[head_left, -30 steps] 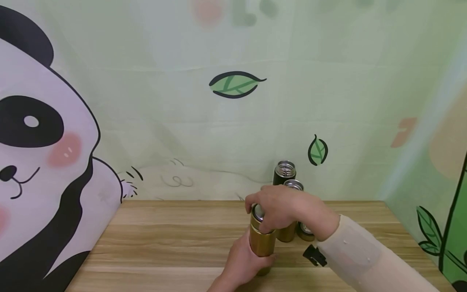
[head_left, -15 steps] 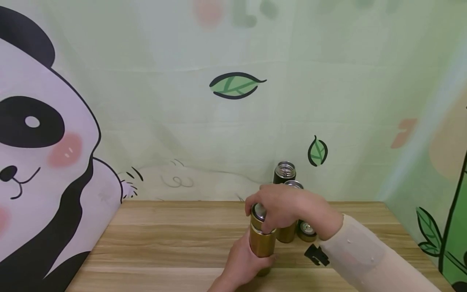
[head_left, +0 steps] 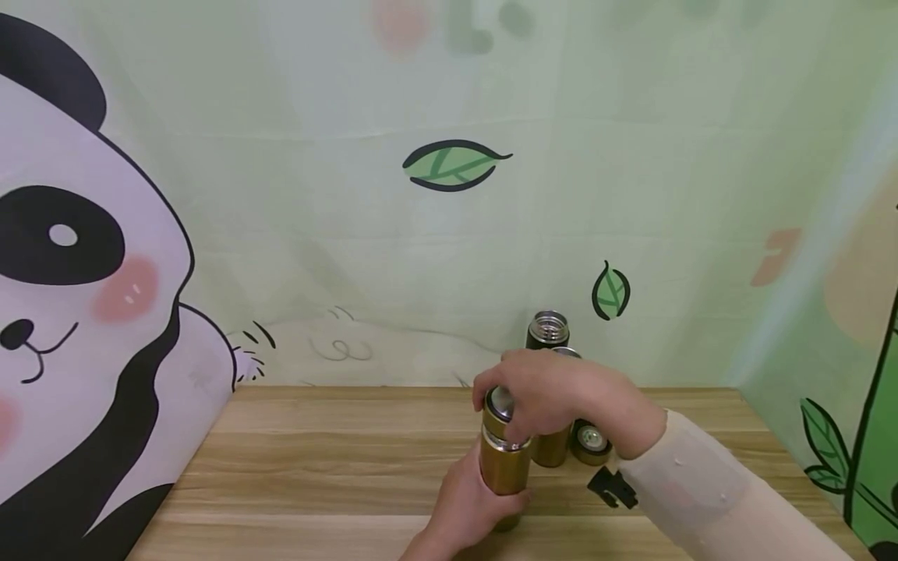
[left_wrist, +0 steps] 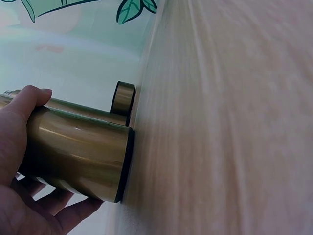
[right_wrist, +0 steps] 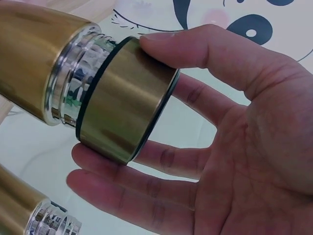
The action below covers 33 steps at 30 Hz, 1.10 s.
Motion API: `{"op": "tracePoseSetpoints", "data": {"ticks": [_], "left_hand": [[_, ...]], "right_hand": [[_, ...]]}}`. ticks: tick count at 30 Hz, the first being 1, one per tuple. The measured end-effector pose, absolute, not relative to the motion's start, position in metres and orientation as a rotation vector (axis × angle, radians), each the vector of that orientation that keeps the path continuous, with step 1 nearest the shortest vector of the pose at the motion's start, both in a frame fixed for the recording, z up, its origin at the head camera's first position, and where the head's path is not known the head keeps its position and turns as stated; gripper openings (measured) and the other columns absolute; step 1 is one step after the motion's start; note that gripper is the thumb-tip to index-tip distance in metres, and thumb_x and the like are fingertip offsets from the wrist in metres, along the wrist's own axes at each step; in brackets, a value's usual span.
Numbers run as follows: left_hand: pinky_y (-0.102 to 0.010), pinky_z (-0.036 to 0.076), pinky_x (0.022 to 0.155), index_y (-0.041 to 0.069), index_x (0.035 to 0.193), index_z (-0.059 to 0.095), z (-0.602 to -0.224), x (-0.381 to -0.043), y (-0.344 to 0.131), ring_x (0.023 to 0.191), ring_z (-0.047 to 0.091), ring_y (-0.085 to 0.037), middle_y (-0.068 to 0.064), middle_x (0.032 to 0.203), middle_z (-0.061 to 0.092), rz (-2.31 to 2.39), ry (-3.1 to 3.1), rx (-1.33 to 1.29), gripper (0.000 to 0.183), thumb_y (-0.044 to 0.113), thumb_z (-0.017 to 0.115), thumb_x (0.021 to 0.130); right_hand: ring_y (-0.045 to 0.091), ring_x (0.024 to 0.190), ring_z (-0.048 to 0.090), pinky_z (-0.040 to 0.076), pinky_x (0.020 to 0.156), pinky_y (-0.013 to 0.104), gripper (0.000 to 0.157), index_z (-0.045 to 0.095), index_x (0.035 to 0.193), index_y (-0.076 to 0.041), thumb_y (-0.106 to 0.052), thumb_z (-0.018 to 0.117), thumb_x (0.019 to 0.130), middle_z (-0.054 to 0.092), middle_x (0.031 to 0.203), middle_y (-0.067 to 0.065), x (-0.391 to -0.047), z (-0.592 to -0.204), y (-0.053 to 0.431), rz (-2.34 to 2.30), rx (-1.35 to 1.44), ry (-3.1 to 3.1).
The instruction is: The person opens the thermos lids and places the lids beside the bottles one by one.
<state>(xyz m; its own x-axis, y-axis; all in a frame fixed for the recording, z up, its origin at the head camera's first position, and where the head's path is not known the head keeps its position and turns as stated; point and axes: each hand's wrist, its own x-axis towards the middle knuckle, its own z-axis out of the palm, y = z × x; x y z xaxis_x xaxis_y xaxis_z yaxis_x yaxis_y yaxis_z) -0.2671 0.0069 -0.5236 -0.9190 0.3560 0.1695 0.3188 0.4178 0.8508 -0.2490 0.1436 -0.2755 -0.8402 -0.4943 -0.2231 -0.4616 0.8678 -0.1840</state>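
Observation:
In the head view a gold thermos (head_left: 507, 471) stands upright near the front of the wooden table. My left hand (head_left: 470, 502) grips its lower body; in the left wrist view the thumb and fingers (left_wrist: 76, 213) wrap round it, its black base right at the tabletop. Above, my right hand (head_left: 554, 389) pinches the gold cap (head_left: 495, 425) between thumb and fingers. The right wrist view shows this cap tilted at the mouth, with the silver threaded neck (right_wrist: 68, 93) exposed below it.
Just behind and to the right stands a second gold thermos (head_left: 552, 449), uncapped and partly covered by my right hand. Farther back is an uncapped black thermos (head_left: 547, 331). A loose gold cap (head_left: 592, 444) sits beside them. A printed backdrop (head_left: 351, 257) rises behind the table.
My right hand has risen slightly with the cap, and more of the silver neck shows. The right forearm has shifted a little right, uncovering more of the loose cap. My left hand stays put.

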Motion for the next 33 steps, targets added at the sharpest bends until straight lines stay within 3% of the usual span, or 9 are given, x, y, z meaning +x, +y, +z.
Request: {"op": "tracePoseSetpoints", "data": {"ticks": [20,33], "left_hand": [[-0.037,0.052,0.093,0.032,0.141,0.048,-0.518,-0.264,0.002,0.104,0.066,-0.008,0.007,0.123,0.069,1.580,2.564,0.625,0.078,0.050,0.088,0.077],[-0.036,0.051,0.096,0.033,0.145,0.044,-0.517,-0.263,-0.002,0.109,0.064,-0.010,0.008,0.125,0.066,1.556,2.531,0.697,0.086,0.032,0.094,0.074]], "right_hand": [[0.016,0.092,0.058,0.050,0.080,0.038,0.044,0.067,0.118,-0.039,-0.022,0.080,0.080,0.061,0.105,-0.004,-0.247,-0.265,0.152,-0.188,-0.748,2.827],[0.011,0.097,0.060,0.052,0.084,0.037,0.036,0.066,0.120,-0.037,-0.033,0.078,0.086,0.063,0.105,-0.010,-0.244,-0.267,0.169,-0.307,-0.855,2.863]]}}
